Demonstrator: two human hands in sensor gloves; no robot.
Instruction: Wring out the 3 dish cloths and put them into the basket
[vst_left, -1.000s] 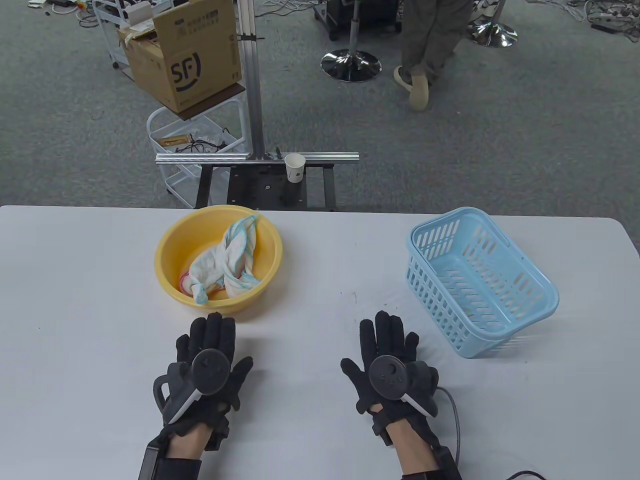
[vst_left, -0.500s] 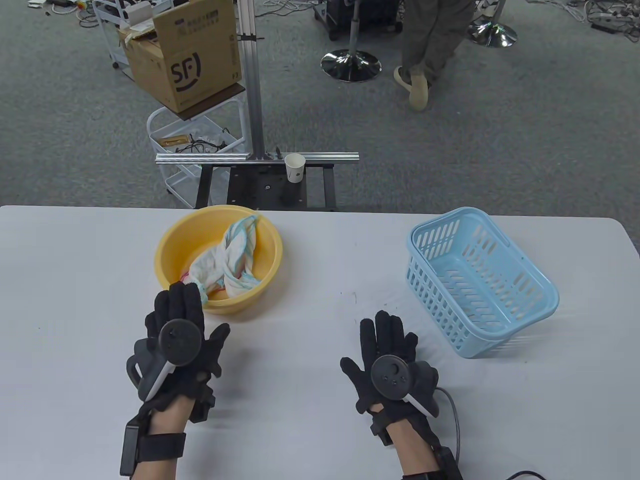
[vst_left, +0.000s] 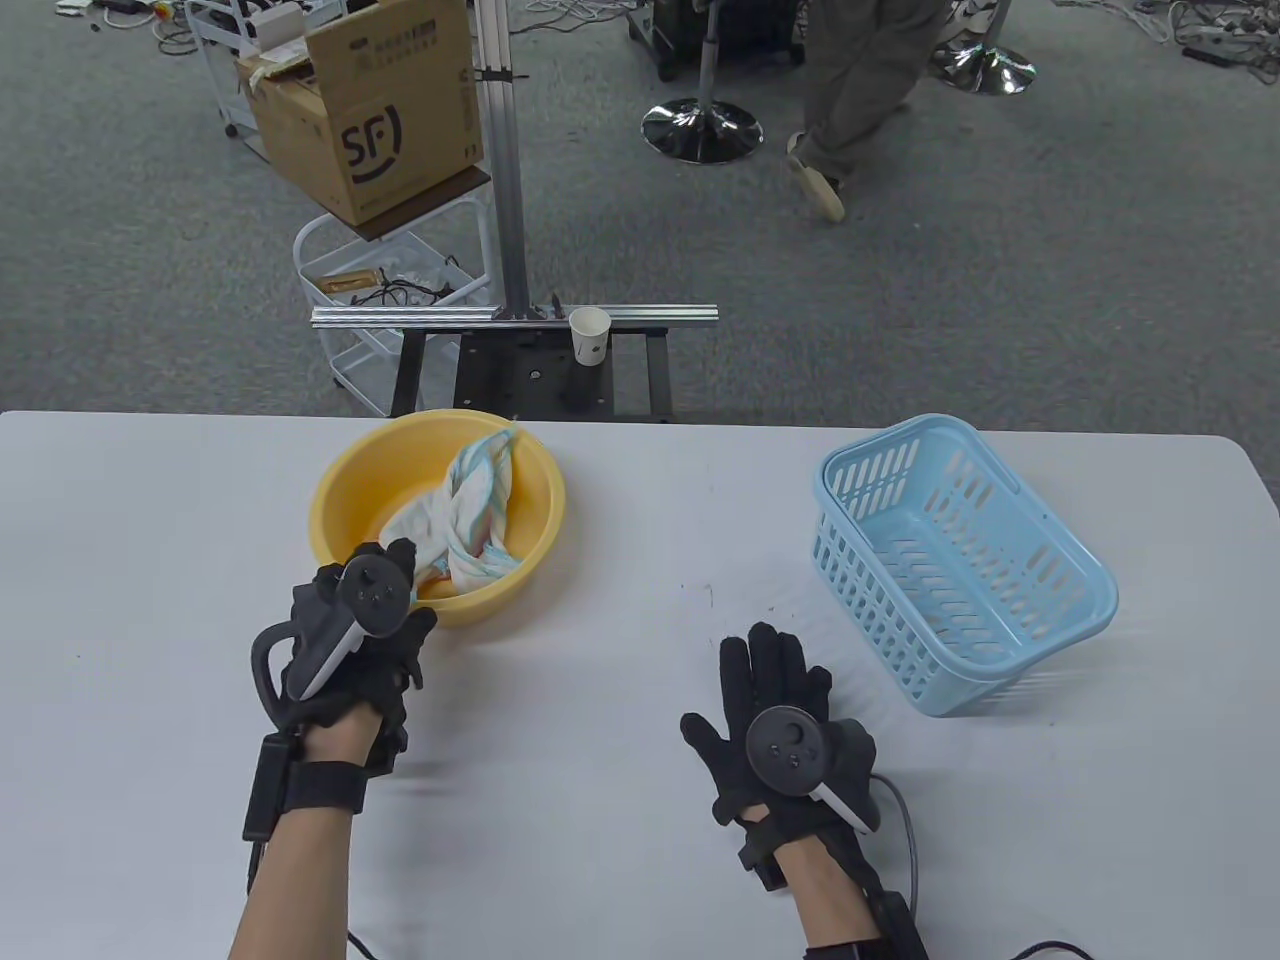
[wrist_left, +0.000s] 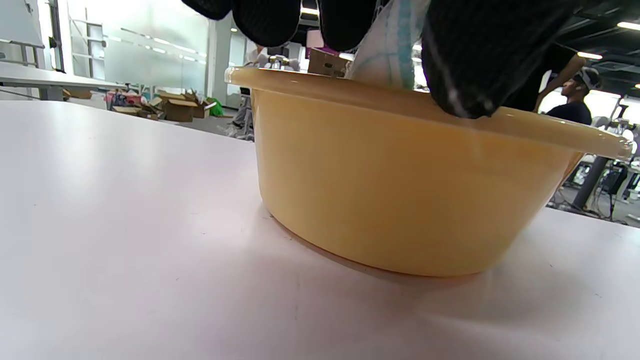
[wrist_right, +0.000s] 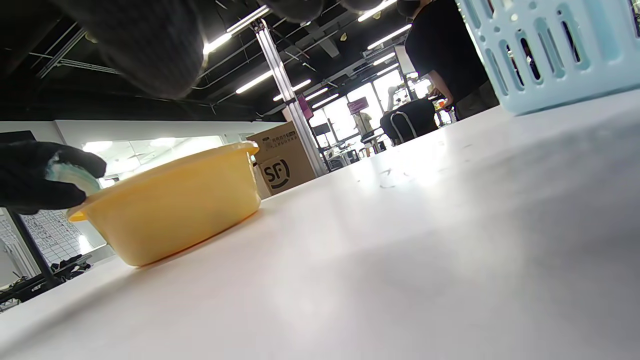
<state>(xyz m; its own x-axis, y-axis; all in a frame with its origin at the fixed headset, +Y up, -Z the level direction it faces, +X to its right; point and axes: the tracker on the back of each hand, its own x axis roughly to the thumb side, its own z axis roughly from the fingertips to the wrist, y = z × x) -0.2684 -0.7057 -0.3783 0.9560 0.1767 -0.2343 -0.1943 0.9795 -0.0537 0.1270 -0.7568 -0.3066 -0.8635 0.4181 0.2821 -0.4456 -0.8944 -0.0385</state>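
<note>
In the table view the left hand (vst_left: 345, 640) reaches over the near rim of the round yellow plastic basin (vst_left: 340, 490), and its fingertips are hidden behind the tracker on its back, so its grip on the white, blue-edged dish cloths (vst_left: 465, 520) cannot be read there. How many cloths lie in that heap cannot be told; a pinkish bit beside the grip is mostly covered. In the left wrist view the top edge cuts the fingers (wrist_left: 460, 60) off, and only a strip of cloth shows between them. The right wrist view shows the right hand's fingers (wrist_right: 145, 55) only as a dark blur, and the pale blue slotted plastic basket (wrist_right: 550, 55) is cropped at the corner.
</note>
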